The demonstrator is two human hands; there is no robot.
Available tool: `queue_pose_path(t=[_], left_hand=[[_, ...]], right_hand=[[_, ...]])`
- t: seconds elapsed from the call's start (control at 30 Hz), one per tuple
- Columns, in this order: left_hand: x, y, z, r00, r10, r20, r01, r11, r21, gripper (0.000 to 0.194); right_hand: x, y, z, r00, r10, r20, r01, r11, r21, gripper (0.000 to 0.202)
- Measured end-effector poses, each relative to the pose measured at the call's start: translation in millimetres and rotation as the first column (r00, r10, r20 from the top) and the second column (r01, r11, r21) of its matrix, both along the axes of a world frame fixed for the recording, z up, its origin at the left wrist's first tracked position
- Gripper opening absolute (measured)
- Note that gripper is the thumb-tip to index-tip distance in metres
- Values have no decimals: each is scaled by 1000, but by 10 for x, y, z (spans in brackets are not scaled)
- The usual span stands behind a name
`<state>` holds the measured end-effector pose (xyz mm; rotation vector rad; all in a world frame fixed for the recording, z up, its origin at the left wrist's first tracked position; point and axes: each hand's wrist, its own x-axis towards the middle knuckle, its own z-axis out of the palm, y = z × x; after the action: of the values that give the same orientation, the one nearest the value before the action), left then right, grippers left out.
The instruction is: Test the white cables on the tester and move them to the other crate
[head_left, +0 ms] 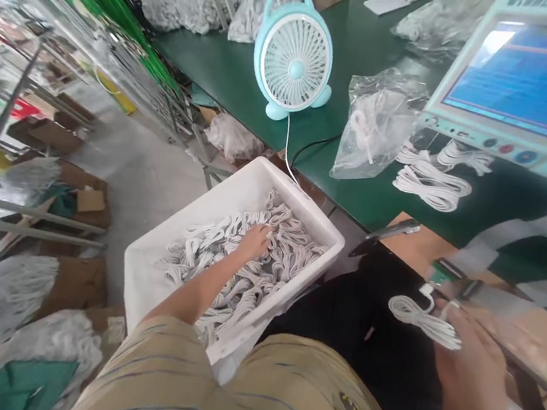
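Observation:
My left hand (255, 241) reaches into a white plastic bin (158, 277), its fingers curled onto one of the coiled white cables (292, 238) heaped there. The fingertips are partly lost among the coils. On the right, my right hand (474, 342) pinches a white cable by its connector end, and the coiled cable bundle (424, 321) hangs beside the fingers. The connector end is close to a small green circuit board (442, 271) at the bench edge; whether it is plugged in I cannot tell.
A light-blue fan (296, 67) stands on the green bench (331, 152). Right of it are a clear plastic bag (372, 124), bundled white cables (432, 182) and a tester with a blue screen (531, 84). Metal racks and boxes (77, 280) line the left side.

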<state>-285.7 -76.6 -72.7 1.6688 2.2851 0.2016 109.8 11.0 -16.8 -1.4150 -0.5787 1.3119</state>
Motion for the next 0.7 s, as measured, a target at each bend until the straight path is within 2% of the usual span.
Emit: queue_pose_path(t=[0.07, 0.13, 0.23, 0.37, 0.47, 0.57, 0.63, 0.7], left_hand=[[-302, -266, -193, 999, 15, -32, -18, 996, -87, 33], [-445, -462, -332, 999, 13, -52, -21, 987, -157, 34], [-482, -577, -460, 997, 7, -71, -24, 971, -236, 37], [-418, -548, -570, 998, 4, -57, -23, 943, -332, 38], [-357, -521, -633, 1000, -13, -3, 10, 904, -428, 39], [-310, -491, -653, 999, -17, 47, 38, 870, -492, 40], [-271, -457, -615, 998, -6, 62, 36, 866, -499, 36], [-194, -415, -519, 997, 2, 73, 33, 875, -483, 30]], right_hand=[[-4, 0, 7, 1000, 17, -6, -17, 1000, -19, 23], [-16, 2, 26, 1000, 11, 21, -11, 1000, -16, 22], [-59, 4, 85, 998, 1, 61, 0, 1000, -24, 19], [-122, 2, 152, 995, -34, 89, 39, 997, -63, 18], [-124, -1, 136, 993, -74, 94, 81, 994, -75, 15], [-79, 4, 66, 995, -57, 79, 64, 994, -86, 10], [-47, 15, 13, 996, -52, 77, 58, 995, -76, 10], [-28, 23, -22, 997, -24, 78, 27, 999, -39, 10]])
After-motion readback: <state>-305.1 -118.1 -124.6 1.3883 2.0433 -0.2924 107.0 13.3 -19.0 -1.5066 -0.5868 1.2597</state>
